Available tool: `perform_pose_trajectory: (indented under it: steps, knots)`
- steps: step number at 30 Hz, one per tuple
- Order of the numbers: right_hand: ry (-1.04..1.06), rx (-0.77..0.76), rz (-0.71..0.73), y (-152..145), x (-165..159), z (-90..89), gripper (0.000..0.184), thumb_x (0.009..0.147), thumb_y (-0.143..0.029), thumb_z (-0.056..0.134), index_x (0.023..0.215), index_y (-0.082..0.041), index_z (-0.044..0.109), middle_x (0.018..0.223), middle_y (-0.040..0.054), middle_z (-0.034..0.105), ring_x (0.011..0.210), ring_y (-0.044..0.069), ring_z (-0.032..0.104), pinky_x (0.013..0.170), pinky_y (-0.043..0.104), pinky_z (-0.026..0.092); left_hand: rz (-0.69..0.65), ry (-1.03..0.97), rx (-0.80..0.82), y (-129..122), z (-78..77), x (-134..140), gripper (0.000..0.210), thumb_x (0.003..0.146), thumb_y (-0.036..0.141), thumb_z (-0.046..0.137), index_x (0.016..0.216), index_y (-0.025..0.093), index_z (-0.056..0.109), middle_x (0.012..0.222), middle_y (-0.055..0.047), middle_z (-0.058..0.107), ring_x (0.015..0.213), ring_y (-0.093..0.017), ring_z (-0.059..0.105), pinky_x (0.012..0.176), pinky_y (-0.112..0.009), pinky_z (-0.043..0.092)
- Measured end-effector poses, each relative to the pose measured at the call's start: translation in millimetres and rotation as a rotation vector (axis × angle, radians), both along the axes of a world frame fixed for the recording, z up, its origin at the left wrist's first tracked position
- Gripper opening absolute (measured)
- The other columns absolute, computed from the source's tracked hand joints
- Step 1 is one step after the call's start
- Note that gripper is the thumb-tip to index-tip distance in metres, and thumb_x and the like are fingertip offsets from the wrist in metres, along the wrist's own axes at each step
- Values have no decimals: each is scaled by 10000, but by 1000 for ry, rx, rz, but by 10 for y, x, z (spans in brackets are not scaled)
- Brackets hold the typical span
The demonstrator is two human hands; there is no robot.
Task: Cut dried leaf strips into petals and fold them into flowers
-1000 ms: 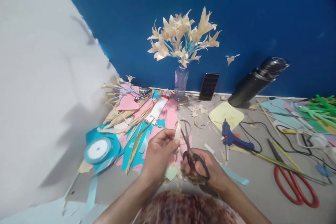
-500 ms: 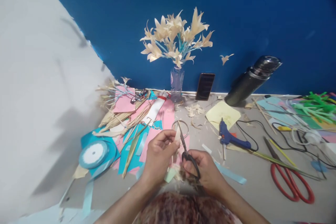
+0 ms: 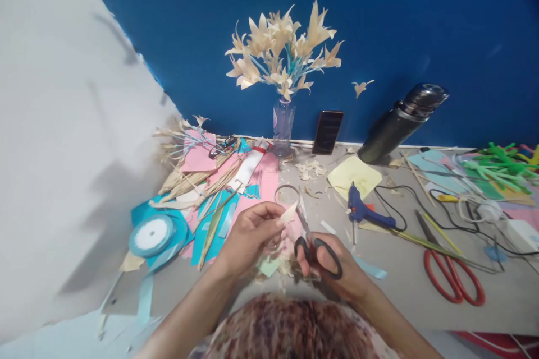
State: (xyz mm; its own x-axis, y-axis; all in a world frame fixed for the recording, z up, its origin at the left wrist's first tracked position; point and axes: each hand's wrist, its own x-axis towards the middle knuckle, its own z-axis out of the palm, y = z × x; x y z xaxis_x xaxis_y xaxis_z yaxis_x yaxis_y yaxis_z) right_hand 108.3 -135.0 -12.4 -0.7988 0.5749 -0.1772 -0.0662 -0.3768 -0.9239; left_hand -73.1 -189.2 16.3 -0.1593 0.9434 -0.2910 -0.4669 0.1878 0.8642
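Observation:
My left hand [image 3: 248,235] pinches a pale cream, pointed petal-like piece [image 3: 288,213] between thumb and fingertips. In my right hand [image 3: 347,272] is a pair of black-handled scissors [image 3: 311,240], fingers through the loops. The blades point up and away, just right of the cream piece. Whether they touch it I cannot tell. Below the hands lie cream scraps and a pale green paper [image 3: 269,265]. Beyond them a roll of tape [image 3: 287,186] lies near the blade tips.
A bottle vase [image 3: 283,129] holds cream flowers [image 3: 280,39] by the blue wall. A phone [image 3: 327,132] and dark flask [image 3: 396,129] lean there. Right are a blue glue gun [image 3: 366,212] with a cord and red-handled scissors [image 3: 455,275]. Left are a ribbon spool [image 3: 152,234], coloured papers and dry husks.
The scissors have moved right, off the cream piece they overlapped, and their handles have spread. The cream piece now tilts to the right in my left hand. The camera view has shifted slightly.

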Motion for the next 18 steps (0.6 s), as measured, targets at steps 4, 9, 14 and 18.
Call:
perform_pose_trajectory:
  steps: [4, 9, 14, 18]
  knots:
    - [-8, 130, -166, 74, 64, 108, 644, 679, -746, 720, 930, -157, 650, 690, 16, 560, 577, 126, 424, 519, 252, 328, -123, 84, 12, -50, 65, -89, 272, 688, 309, 828, 888, 164, 711, 667, 0, 613, 503, -84, 517, 468, -195, 352]
    - [-65, 97, -208, 41, 23, 236, 449, 666, -495, 813, 902, -159, 632, 571, -31, 554, 460, 99, 436, 445, 226, 333, -295, 242, 44, -64, 196, -119, 269, 695, 243, 810, 934, 177, 708, 695, -1, 613, 578, -108, 548, 516, -202, 401]
    - [-134, 178, -403, -53, -63, 308, 239, 656, -282, 772, 779, -168, 601, 557, -54, 551, 421, 71, 426, 410, 196, 331, -167, 534, 140, -157, 318, -131, 180, 741, 217, 749, 917, 197, 717, 768, -13, 649, 716, -148, 585, 621, -230, 463]
    - [-88, 252, -650, -32, -84, 202, 188, 687, -250, 739, 795, -172, 607, 627, -39, 590, 461, 71, 455, 440, 197, 356, 400, 704, 186, -313, 284, -75, 68, 810, 260, 705, 775, 203, 700, 778, -12, 655, 773, -147, 576, 698, -229, 459]
